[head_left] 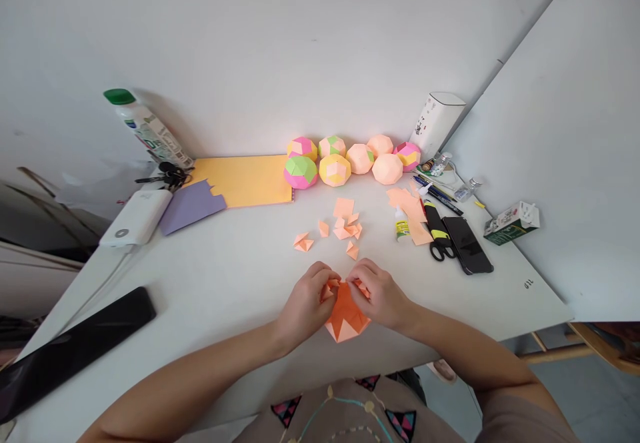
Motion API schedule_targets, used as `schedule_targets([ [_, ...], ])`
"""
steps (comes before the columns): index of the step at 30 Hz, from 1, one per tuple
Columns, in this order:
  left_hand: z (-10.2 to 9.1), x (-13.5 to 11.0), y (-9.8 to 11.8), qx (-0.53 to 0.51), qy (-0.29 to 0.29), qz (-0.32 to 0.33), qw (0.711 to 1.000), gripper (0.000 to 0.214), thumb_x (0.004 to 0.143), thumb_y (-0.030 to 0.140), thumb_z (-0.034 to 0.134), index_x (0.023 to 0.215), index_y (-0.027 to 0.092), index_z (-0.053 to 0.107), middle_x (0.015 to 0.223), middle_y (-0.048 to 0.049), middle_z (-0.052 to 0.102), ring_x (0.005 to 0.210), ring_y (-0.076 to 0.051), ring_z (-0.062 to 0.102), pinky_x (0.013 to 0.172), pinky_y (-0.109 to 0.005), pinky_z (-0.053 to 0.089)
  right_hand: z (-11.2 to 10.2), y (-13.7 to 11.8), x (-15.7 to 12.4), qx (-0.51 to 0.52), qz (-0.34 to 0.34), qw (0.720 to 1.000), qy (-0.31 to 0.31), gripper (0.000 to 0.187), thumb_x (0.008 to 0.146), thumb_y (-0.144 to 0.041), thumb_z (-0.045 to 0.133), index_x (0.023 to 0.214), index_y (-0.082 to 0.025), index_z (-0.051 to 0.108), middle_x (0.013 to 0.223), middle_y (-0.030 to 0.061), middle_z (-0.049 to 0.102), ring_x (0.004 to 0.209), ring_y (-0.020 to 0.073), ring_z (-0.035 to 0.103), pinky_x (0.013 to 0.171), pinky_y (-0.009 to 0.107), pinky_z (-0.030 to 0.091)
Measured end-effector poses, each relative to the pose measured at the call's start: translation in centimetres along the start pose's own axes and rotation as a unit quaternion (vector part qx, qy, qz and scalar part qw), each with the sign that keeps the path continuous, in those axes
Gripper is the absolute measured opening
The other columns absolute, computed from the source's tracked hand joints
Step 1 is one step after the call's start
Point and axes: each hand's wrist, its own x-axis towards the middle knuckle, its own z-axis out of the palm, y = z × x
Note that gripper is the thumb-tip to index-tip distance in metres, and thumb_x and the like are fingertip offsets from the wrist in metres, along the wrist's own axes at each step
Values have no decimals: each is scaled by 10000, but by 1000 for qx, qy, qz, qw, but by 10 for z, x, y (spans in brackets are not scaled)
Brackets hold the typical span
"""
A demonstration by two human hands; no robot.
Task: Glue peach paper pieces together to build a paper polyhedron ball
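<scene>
1. Orange paper form, faceted and pointed at the bottom, held just above the near edge of the white table, right in front of the body.
2. Gripped at its upper left rim by the left hand, fingers curled inward and pinching the paper.
3. Gripped at its upper right rim by the right hand, thumb and fingertips closed on a flap; both hands close together, nearly touching.
4. Just beyond the hands: scattered peach folded pieces, loose on the table.
5. Further back, along the wall: a row of paper balls, some peach, others pink, yellow and green.
6. Right of the pieces: a small glue bottle upright, then black-handled scissors and a dark phone side by side; a green-and-white carton near the right edge.
7. To the left: an orange pad, a torn purple sheet at its corner, a white power bank, keys and a tilted green-capped bottle.
</scene>
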Motion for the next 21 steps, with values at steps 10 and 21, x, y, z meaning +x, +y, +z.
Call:
schedule_targets([
  [10,0,0,2,3,-7,-9,1000,195,810,106,434,868,191,600,838,-50,564,700,-153,556,522,-250,458,1,-1,-1,-21,1,1000,14,129,823,-94,439,812,-214,486,779,39,533,673,164,563,572,276,475],
  [21,0,0,3,3,-4,-4,1000,191,816,114,442,883,194,603,834,-47,568,684,-151,554,504,-244,452,2,-2,0,-29,14,999,19,121,824,-101,431,799,-213,468,772,41,529,649,161,552,560,275,465],
])
